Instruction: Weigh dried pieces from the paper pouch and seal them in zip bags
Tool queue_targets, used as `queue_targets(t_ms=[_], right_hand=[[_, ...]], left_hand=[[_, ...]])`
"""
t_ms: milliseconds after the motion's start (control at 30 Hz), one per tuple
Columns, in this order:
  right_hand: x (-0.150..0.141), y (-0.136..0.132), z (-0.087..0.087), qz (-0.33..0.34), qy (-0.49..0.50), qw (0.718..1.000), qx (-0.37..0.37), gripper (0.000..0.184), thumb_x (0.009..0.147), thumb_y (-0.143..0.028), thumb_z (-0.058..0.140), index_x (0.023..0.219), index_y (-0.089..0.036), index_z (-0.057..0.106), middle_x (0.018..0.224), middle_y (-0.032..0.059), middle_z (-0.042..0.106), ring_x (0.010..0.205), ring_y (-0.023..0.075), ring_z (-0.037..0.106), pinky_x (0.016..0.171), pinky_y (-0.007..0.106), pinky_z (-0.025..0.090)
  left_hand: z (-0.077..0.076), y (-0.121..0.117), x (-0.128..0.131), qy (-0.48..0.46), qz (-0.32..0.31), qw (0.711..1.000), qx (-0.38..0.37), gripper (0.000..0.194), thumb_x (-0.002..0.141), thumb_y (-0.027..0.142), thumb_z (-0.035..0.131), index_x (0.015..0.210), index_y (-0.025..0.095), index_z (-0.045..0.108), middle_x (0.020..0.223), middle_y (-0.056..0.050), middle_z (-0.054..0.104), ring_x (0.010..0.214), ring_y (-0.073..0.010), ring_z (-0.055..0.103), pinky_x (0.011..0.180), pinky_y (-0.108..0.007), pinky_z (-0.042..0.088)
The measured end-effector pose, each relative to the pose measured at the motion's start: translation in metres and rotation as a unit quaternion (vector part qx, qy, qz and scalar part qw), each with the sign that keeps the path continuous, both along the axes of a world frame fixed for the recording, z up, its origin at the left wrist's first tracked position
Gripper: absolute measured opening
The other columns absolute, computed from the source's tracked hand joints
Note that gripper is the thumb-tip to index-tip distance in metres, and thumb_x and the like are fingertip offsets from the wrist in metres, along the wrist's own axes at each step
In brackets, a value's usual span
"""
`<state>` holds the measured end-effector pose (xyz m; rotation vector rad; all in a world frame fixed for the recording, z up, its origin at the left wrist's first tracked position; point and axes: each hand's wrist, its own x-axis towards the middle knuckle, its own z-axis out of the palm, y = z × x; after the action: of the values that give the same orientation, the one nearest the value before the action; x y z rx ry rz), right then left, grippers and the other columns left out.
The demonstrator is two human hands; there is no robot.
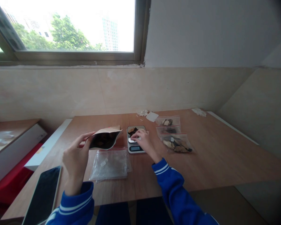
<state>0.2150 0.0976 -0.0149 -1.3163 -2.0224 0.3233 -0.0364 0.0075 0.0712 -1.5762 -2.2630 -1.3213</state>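
Scale (pixel 135 149) sits partly hidden behind right hand (pixel 144 140), grip unclear; left hand (pixel 75 156) grips pouch (pixel 108 129).

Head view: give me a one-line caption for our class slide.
The left hand holds an open pouch while the right hand reaches over a digital scale bearing brown and dark pieces.

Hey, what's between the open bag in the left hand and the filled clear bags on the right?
The scale, with some dark pieces on top and the right hand over it; the head view shows this.
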Motion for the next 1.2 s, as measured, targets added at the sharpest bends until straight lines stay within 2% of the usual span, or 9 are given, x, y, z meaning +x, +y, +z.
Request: queue_targets(t_ms=[167,333,433,567,667,767,867,1067,1200], right_hand=[[0.038,0.007,-0.003,-0.020,-0.045,0.998,-0.042,0.010,0.081,-0.012,0.066,0.079,-0.019,0.072,0.090,0.0047,0.069,0.092,0.0189,0.058,0.083,0.032,0.038],[0.041,0.013,-0.008,-0.023,-0.128,0.990,-0.046,0.009,0.082,-0.009,0.064,0.083,-0.016,0.068,0.097,0.0074,0.068,0.097,0.0197,0.059,0.086,0.032,0.041],[0.034,0.003,-0.001,-0.021,-0.106,0.994,0.003,0.013,0.086,-0.010,0.057,0.090,-0.017,0.067,0.099,0.0076,0.067,0.098,0.0194,0.060,0.088,0.033,0.042],[0.015,-0.035,0.027,-0.001,0.044,0.990,0.132,0.019,0.094,-0.017,0.043,0.098,-0.018,0.061,0.093,0.0066,0.066,0.088,0.0171,0.061,0.081,0.029,0.046],[-0.009,-0.064,0.052,0.092,0.089,0.976,0.177,0.021,0.094,-0.014,0.040,0.101,-0.019,0.058,0.090,0.0056,0.064,0.088,0.0162,0.060,0.081,0.027,0.047],[-0.036,-0.076,0.067,0.215,0.011,0.959,0.185,0.023,0.093,-0.011,0.038,0.099,-0.018,0.059,0.094,0.0062,0.064,0.089,0.0161,0.059,0.082,0.027,0.047],[-0.057,-0.073,0.069,0.250,-0.056,0.952,0.166,0.022,0.091,-0.009,0.039,0.092,-0.016,0.060,0.095,0.0075,0.064,0.090,0.0174,0.059,0.083,0.028,0.047],[-0.071,-0.072,0.079,0.217,-0.089,0.972,0.033,0.019,0.088,-0.007,0.042,0.084,-0.017,0.058,0.084,0.0039,0.065,0.079,0.0153,0.062,0.072,0.024,0.046],[-0.074,-0.078,0.088,0.175,-0.106,0.978,-0.037,0.022,0.089,-0.010,0.042,0.106,-0.015,0.055,0.084,0.0062,0.069,0.073,0.0181,0.067,0.064,0.025,0.046]], left_hand=[[0.002,0.001,0.005,-0.004,-0.003,1.000,-0.012,0.022,0.084,0.045,0.061,0.099,0.034,0.073,0.079,0.003,0.071,0.067,-0.0138,0.064,0.057,-0.023,0.037],[0.002,0.000,0.006,0.003,-0.011,1.000,-0.007,0.020,0.084,0.042,0.061,0.099,0.034,0.073,0.081,0.002,0.071,0.067,-0.0142,0.064,0.057,-0.023,0.037],[0.002,-0.001,0.007,0.007,-0.014,1.000,-0.004,0.020,0.084,0.040,0.061,0.098,0.034,0.073,0.079,0.002,0.072,0.066,-0.0141,0.064,0.056,-0.023,0.037],[-0.001,0.000,0.012,-0.002,-0.025,1.000,-0.011,0.020,0.084,0.043,0.061,0.098,0.035,0.073,0.078,0.004,0.072,0.067,-0.0137,0.065,0.056,-0.022,0.038],[-0.004,0.001,0.019,-0.007,-0.043,0.999,-0.006,0.020,0.083,0.043,0.062,0.097,0.035,0.073,0.078,0.004,0.072,0.069,-0.0133,0.067,0.058,-0.021,0.040],[-0.007,0.000,0.025,-0.011,-0.052,0.999,-0.001,0.019,0.082,0.042,0.063,0.096,0.033,0.074,0.076,0.003,0.072,0.068,-0.0137,0.067,0.058,-0.021,0.040],[-0.009,-0.004,0.028,-0.023,-0.064,0.998,-0.001,0.020,0.082,0.042,0.063,0.097,0.033,0.073,0.077,0.003,0.072,0.068,-0.0139,0.067,0.058,-0.021,0.041],[-0.012,-0.013,0.028,-0.043,-0.073,0.996,-0.020,0.020,0.082,0.040,0.063,0.098,0.034,0.072,0.078,0.004,0.072,0.069,-0.0144,0.068,0.061,-0.022,0.043],[-0.015,-0.015,0.028,-0.065,-0.073,0.995,-0.010,0.021,0.081,0.041,0.063,0.097,0.032,0.074,0.076,0.002,0.073,0.070,-0.0161,0.068,0.062,-0.023,0.045]])
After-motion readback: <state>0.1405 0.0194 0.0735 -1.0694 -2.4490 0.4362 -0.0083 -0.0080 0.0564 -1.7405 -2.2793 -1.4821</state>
